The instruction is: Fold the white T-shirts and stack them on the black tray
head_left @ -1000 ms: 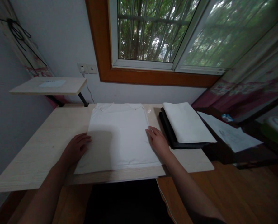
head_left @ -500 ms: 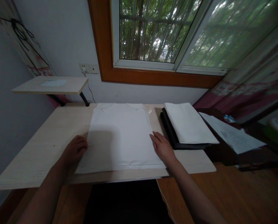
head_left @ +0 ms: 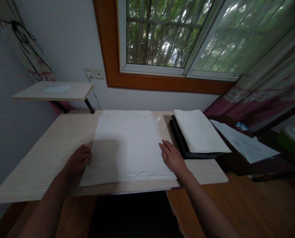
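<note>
A white T-shirt [head_left: 133, 148] lies flat before me, its neckline at the far end and its bottom hem near the table's front edge. Small creases run along the hem and near the shoulders. My left hand [head_left: 78, 160] is at the left side of the shirt, its fingers curled closed against the fabric edge; the fingertips are partly hidden. On the opposite side, my right hand [head_left: 172, 156] rests with outstretched fingers on the shirt's right edge, palm down.
A pale wooden table [head_left: 44, 148] carries the shirt. Right of it lie folded white cloth [head_left: 200, 130] and folded black cloth [head_left: 180, 140], stacked. A raised shelf [head_left: 73, 90] stands at the back left. Papers [head_left: 246, 143] lie on a dark surface farther right. A window is behind.
My left hand has shifted very slightly to the left at the shirt's edge. The right hand and the shirt look nearly the same.
</note>
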The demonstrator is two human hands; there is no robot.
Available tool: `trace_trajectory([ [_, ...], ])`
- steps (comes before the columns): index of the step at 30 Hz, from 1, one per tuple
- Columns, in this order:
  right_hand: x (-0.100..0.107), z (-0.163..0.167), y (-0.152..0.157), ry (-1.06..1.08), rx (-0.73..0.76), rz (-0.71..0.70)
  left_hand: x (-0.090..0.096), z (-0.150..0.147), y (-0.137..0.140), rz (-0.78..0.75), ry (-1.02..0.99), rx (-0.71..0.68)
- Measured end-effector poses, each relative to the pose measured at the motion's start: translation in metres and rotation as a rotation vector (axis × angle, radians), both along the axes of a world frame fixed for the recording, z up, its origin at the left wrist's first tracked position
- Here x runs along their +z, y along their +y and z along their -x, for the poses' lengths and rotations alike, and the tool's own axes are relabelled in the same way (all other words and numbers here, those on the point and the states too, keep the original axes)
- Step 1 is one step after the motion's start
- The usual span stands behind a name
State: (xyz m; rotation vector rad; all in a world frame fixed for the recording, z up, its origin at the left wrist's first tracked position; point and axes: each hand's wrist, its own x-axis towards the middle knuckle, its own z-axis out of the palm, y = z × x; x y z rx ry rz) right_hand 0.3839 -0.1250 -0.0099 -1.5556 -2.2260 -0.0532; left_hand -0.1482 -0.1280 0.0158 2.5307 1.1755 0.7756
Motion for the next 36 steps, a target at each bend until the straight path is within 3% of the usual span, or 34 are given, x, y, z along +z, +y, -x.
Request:
trace_trajectory([
  [11,0.003,-0.003,0.005,0.256,0.008,0.019,-0.006,0.002,0.002,-0.031,-0.076,0.158],
  [21,0.002,-0.002,0.005,0.238,-0.007,0.021,-0.009,0.003,0.006,-0.037,-0.050,0.183],
  [36,0.003,-0.002,0.007,0.287,-0.024,0.029,0.001,-0.001,0.004,0.015,-0.093,0.206],
])
